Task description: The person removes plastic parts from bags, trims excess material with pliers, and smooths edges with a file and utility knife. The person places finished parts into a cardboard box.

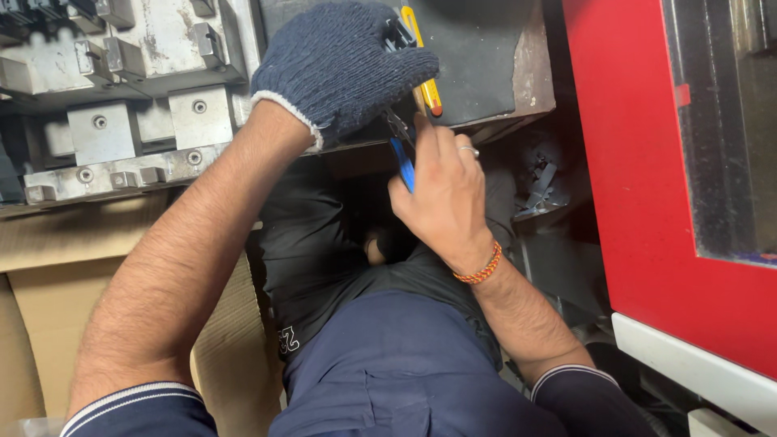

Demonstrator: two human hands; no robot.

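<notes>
At the front edge of the dark block [486, 57], 2 hands meet. The gloved left hand [340, 69] curls over a yellow-handled tool [427, 85], apparently closed on it, its long axis running up and away. Just below, touching, the bare right hand [441, 194] wraps blue-handled pliers [402, 158], whose nose points upward toward the glove.

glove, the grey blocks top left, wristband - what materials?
Glove on the left hand: dark blue knitted yarn, ribbed weave, pale cuff edge. Grey blocks: apparently bare machined metal, dull, scuffed, with recessed screws. Wristband on the right hand: orange braided thread, by its look.
</notes>
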